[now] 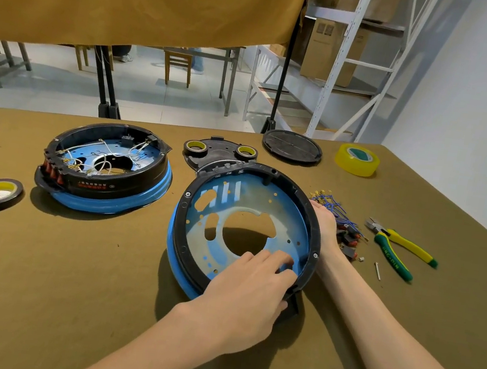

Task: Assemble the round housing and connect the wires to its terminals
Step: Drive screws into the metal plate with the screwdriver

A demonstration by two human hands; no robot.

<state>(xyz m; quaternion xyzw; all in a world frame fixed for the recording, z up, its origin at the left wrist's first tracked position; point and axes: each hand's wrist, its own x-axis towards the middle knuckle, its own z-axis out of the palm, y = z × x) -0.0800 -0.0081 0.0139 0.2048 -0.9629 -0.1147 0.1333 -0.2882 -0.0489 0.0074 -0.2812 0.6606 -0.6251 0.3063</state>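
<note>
Round housing point(200, 209) tilted up on the olive-brown table point(63, 283), lower edge down, open face toward the viewer. Left hand point(245, 298) reaching over the near rim, straight fingers point(275, 257) spread flat on the blue inner plate, thumb hooked at the black rim's lower right. Right hand point(325, 228) behind the far right rim, fingers wrapped round the edge, mostly hidden. Black ring, blue plate with large central hole and slots, blue outer band. No wires fitted. Loose blue wires with terminals point(332, 204) just beside the right hand. Second housing point(105, 170), wired, lying flat to the left. Pliers point(400, 248) well to the right.
</note>
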